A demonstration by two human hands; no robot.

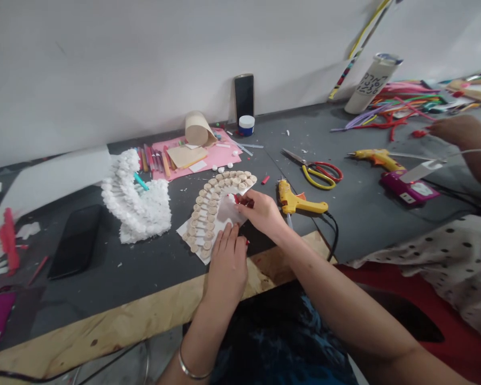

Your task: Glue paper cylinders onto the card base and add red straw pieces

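A white paper sheet (pixel 226 214) lies near the table's front edge, bordered by curved rows of beige rolled coils (pixel 211 209). My left hand (pixel 229 259) rests flat on the sheet's lower edge, its fingers stretched out. Over the sheet's right side, my right hand (pixel 260 211) has thumb and fingers pinched together. Red shows at those fingertips, but whether it is a small piece or a nail I cannot tell. Just right of that hand, a yellow glue gun (pixel 300 200) lies on its side. A short red roll (pixel 265 179) sits above the hand.
Scissors (pixel 316 171) lie at the back, beyond the glue gun. A fluffy white model (pixel 138 200) and a black phone (pixel 75 241) are at left. Pink paper (pixel 224 155) bears scraps and sticks. At right, a co-worker's hand (pixel 457 131) is near another glue gun (pixel 377 158) and a tumbler (pixel 372 84).
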